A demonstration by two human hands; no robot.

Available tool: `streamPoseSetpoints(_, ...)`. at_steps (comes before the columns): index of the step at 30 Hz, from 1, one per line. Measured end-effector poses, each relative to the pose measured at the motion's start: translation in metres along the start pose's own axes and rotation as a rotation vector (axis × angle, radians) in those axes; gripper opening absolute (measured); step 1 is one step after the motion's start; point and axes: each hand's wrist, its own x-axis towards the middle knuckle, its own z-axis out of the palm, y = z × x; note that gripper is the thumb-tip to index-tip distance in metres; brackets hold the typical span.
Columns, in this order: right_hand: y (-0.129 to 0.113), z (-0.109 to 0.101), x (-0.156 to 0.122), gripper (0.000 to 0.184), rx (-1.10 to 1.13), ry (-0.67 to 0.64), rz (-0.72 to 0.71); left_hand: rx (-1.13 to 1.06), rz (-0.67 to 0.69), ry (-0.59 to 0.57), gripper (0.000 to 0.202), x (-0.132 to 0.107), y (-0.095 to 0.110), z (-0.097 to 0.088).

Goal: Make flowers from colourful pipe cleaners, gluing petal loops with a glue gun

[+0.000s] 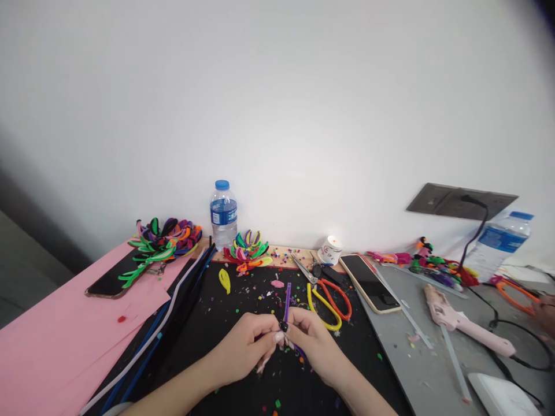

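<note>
A purple pipe cleaner (288,301) stands up from between my fingertips, and a bit of it shows below my right hand. My left hand (255,341) pinches at it from the left, thumb and fingers pressed together. Opposite, my right hand (310,341) is closed on the same strip, its thumb against the left thumb. The part between the fingertips is hidden. Just beyond lie scissors (318,280) with one yellow and one orange handle, a yellow pipe cleaner loop (224,281) and a small pink piece (277,283).
Colourful fuzzy bundles (247,251) and a water bottle (224,216) stand by the wall. Left are pink sheets (56,346), a dark phone (113,282) and long pipe cleaners (173,300). Right are another phone (370,283), a pink glue gun (468,326) and a co-worker's hand (546,315).
</note>
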Motion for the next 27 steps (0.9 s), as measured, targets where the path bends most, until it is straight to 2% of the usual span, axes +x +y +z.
streamPoseSetpoints(5,-0.001,-0.001,0.002,0.035,0.045,0.078,0.079,0.048,0.075,0.05,0.027,0.004,0.002,-0.003)
streamPoseSetpoints(9,-0.005,-0.007,0.004,0.031,0.225,0.175,0.068,0.104,0.155,0.188,0.027,0.008,0.002,-0.01)
streamPoseSetpoints(14,-0.002,-0.02,0.008,0.035,0.57,0.265,-0.042,-0.07,0.037,0.282,0.028,0.009,-0.002,-0.014)
streamPoseSetpoints(17,-0.002,-0.03,0.01,0.039,0.656,0.318,-0.082,-0.159,-0.013,0.327,0.029,0.01,-0.004,-0.013)
streamPoseSetpoints(20,-0.006,-0.041,0.011,0.044,0.682,0.418,-0.116,-0.206,-0.006,0.384,0.029,0.01,-0.005,-0.014)
streamPoseSetpoints(22,-0.008,-0.046,0.011,0.043,0.616,0.517,-0.156,-0.22,-0.001,0.428,0.029,0.011,-0.005,-0.015)
streamPoseSetpoints(24,-0.008,-0.05,0.011,0.038,0.426,0.637,-0.18,-0.234,-0.006,0.456,0.029,0.012,-0.004,-0.016)
streamPoseSetpoints(27,-0.005,-0.052,0.01,0.024,-0.123,0.714,-0.151,-0.301,-0.007,0.445,0.028,0.012,-0.003,-0.017)
